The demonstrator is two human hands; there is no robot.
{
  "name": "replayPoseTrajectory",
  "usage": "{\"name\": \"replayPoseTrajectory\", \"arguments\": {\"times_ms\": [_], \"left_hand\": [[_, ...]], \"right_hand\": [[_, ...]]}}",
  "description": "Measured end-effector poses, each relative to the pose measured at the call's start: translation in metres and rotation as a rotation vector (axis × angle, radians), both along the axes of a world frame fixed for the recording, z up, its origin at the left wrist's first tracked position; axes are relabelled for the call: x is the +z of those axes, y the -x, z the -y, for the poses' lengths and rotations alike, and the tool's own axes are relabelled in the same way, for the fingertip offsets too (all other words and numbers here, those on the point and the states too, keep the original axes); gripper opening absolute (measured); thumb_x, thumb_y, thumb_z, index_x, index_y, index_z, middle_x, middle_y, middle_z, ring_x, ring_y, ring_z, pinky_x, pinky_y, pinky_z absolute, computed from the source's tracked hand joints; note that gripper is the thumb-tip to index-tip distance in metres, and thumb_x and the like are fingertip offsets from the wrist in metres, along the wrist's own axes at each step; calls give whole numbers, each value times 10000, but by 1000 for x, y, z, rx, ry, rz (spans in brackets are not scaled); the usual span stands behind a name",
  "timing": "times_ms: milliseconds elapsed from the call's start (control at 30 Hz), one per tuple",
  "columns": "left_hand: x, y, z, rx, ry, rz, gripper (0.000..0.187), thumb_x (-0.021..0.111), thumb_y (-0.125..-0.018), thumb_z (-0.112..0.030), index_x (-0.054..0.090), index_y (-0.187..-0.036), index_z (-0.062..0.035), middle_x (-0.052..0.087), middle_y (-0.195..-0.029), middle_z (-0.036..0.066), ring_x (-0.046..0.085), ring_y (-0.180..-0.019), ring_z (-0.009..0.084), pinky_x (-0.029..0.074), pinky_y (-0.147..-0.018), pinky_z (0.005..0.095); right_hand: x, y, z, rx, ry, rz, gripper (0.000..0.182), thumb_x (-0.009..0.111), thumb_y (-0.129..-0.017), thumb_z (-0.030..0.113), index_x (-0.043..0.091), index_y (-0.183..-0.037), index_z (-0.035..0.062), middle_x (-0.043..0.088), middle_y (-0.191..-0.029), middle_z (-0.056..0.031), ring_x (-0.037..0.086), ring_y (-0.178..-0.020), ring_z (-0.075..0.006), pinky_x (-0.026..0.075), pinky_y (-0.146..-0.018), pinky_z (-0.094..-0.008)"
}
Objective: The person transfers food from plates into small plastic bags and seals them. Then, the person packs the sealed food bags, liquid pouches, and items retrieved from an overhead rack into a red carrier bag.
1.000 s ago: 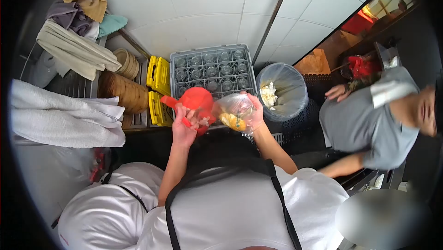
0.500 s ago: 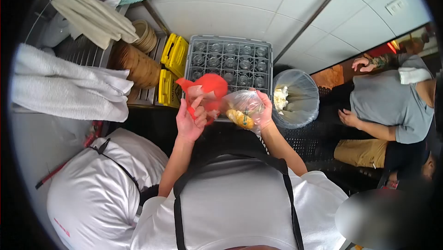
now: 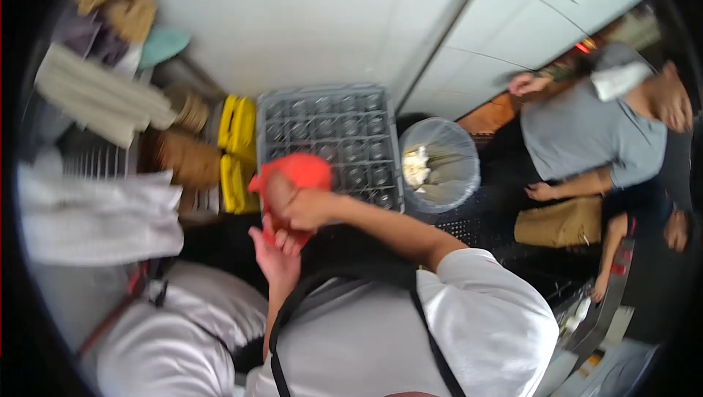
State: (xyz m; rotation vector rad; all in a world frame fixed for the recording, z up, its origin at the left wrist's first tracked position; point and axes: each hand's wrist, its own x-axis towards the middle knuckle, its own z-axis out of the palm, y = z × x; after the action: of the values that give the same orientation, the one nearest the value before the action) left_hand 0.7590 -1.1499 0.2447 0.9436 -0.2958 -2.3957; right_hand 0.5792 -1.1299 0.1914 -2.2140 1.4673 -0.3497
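Note:
A red plastic bag (image 3: 311, 171) is in my left hand (image 3: 277, 256), whose fingers curl round its lower part with the thumb sticking out to the side. My right hand (image 3: 311, 209) reaches across to the bag's near side, touching it. Motion blurs its fingers, and the bag partly hides them. The clear bag with the bread-like food does not show. Just beyond both hands stands a grey rack (image 3: 329, 91) of upturned glasses.
A lined bin (image 3: 465, 170) with white waste stands right of the rack. Yellow containers (image 3: 236, 133) and towels (image 3: 95, 214) are at left. A person in white (image 3: 176, 338) is close on my left; a person in grey (image 3: 586, 130) stands at right.
My right hand has swung left from beside the bin to the red bag. The clear bag it held is out of sight. The whole view has shifted and blurred.

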Motion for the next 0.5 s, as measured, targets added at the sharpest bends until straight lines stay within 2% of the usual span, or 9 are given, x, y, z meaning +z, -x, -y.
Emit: {"name": "replayPoseTrajectory", "arguments": {"times_ms": [33,67,167,200,233,333,433,500], "left_hand": [[-3,0,1,-8,-1,31,586,434,-897,-673,577,-1234,-215,241,-594,-76,182,-486,78,161,-455,232],[-3,2,4,-7,3,67,594,443,-886,-686,577,-1236,-225,230,-576,-78,163,-467,78,145,-439,237],[7,2,8,-83,-3,106,587,420,-917,-654,483,-1284,-200,276,-615,-78,238,-495,66,234,-460,224],[7,5,10,-91,-5,110,589,422,-916,-655,480,-1288,-202,274,-611,-78,235,-491,66,229,-457,224],[7,5,11,-92,-8,121,591,424,-915,-656,476,-1292,-203,272,-606,-78,231,-488,66,225,-454,224],[-5,-4,16,-164,-11,56,573,424,-918,-651,481,-1281,-211,278,-607,-78,228,-484,64,214,-448,222],[-5,-1,15,-189,-19,85,554,417,-927,-641,493,-1259,-204,286,-619,-77,229,-483,62,207,-445,222],[4,2,12,-189,-14,101,542,387,-950,-619,501,-1250,-182,293,-634,-73,237,-489,61,204,-450,222]], "right_hand": [[9,-7,-5,-156,-65,94,243,514,-739,218,680,-836,69,675,-801,-151,669,-781,-335,531,-726,-463],[34,-7,-11,-173,-120,123,255,513,-743,189,694,-885,78,681,-817,-144,666,-846,-320,505,-800,-490],[53,-7,-26,-81,-86,506,272,520,-759,161,714,-937,91,688,-887,-112,626,-993,-293,439,-913,-471],[54,-8,-27,-25,-71,639,280,522,-764,151,720,-954,95,690,-910,-101,613,-1042,-284,417,-950,-464],[43,-13,-21,105,-82,670,266,523,-786,167,722,-934,73,674,-992,-101,600,-1044,-282,420,-946,-441],[28,-14,-31,22,0,762,246,530,-802,186,719,-893,56,652,-1021,-118,590,-1030,-271,430,-931,-435],[-5,-15,-36,-151,-17,412,200,575,-783,169,700,-892,56,640,-1025,-118,587,-1011,-283,438,-925,-420],[-10,-17,-39,-185,41,357,218,611,-754,152,674,-940,56,618,-1090,-120,560,-1074,-304,420,-954,-441]]}}
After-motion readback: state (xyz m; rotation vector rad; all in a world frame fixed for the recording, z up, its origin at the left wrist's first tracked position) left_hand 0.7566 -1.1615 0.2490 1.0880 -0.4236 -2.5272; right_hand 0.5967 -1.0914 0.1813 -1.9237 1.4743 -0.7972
